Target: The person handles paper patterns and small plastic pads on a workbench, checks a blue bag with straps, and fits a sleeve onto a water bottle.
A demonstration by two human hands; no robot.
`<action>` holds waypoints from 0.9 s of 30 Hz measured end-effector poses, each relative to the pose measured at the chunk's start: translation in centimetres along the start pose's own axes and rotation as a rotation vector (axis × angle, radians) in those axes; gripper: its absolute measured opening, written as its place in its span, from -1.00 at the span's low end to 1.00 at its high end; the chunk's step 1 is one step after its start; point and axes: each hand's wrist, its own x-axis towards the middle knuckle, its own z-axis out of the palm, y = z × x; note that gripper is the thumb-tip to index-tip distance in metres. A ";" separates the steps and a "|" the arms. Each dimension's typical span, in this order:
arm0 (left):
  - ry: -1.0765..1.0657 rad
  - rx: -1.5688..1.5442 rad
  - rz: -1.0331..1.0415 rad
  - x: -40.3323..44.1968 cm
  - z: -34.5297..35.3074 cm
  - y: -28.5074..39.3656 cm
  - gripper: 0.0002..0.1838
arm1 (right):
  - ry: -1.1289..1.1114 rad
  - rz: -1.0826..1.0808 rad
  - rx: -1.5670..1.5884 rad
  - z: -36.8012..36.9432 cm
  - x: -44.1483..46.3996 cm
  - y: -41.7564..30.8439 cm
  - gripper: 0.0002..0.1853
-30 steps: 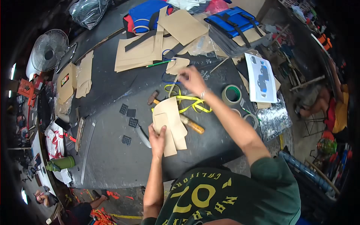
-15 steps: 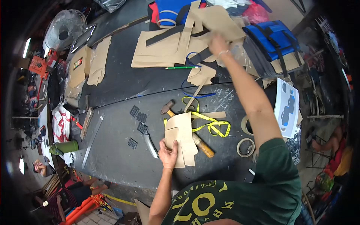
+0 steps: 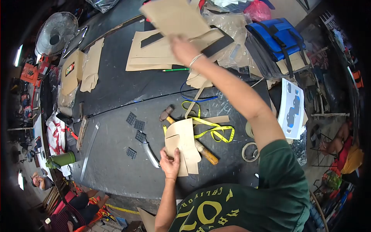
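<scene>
Currently a card-handling step, I'd say: left hand (image 3: 170, 162) clamps the cutouts (image 3: 187, 137), thumb on top, lying across the hammer (image 3: 207, 153), while the right hand (image 3: 184, 50), well beyond the hammer, pinches a sheet (image 3: 176, 17) by its near edge, fingertips blurred. Next move probably calls for a steady left and a firm right pinch, sheet clear of the stack (image 3: 136, 54) beyond the hammer.

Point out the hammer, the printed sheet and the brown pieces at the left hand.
Hammer (image 3: 207, 153): head view, on its wooden handle.
Printed sheet (image 3: 291, 109): head view, middle of its printed face.
Brown pieces (image 3: 188, 144): head view, on their flat upper face.
</scene>
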 end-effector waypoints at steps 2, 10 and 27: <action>-0.014 0.030 0.002 0.0 -0.1 0.1 -0.48 | -0.064 -0.062 0.074 -0.4 -1.9 -3.2 -0.68; -0.036 0.033 -0.040 -0.1 -0.2 -0.3 -0.51 | 0.174 0.317 0.184 2.8 -1.9 10.1 -0.68; -0.020 -0.055 0.002 -0.1 0.0 -0.6 -0.51 | 0.035 0.195 -0.232 -8.9 1.1 12.1 -0.50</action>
